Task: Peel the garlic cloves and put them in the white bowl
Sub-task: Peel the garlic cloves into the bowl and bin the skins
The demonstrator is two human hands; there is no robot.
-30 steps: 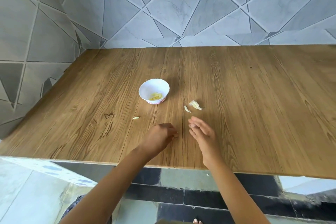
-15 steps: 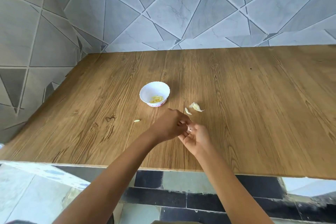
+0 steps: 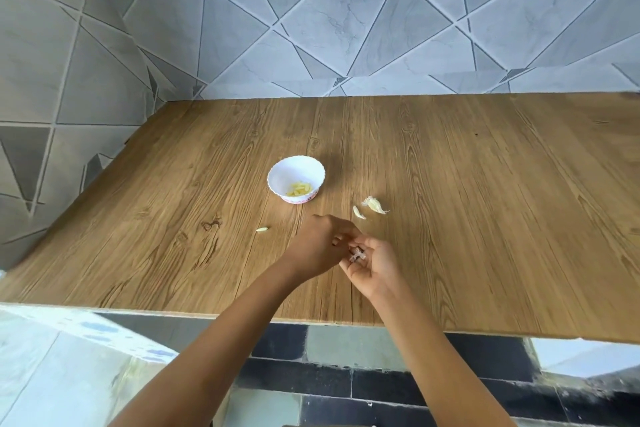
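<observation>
My hands have come together since a second ago, when they lay apart on the wood: my left hand [image 3: 320, 246] was a loose fist on the table [image 3: 485, 201] and my right hand [image 3: 375, 265] had its fingers stretched forward. Half a second ago they were already meeting, and now they are pressed close, just above the tabletop near its front edge. My right hand, palm up, curls its fingers round a garlic clove [image 3: 356, 254], whose pale, papery skin shows between the two hands. The fingertips of my left hand are bent in and pinch that same clove from the left side. How much of the skin is off I cannot tell. The white bowl [image 3: 281, 173] stands where it stood, further back and a little left of my hands, with the yellowish peeled cloves [image 3: 299, 188] in its bottom. The husk [image 3: 374, 204] and the pale sliver [image 3: 359, 212] beside it have not moved; they lie just beyond my hands, right of the bowl. The small piece [image 3: 263, 229] lies left of my left hand, as before.
</observation>
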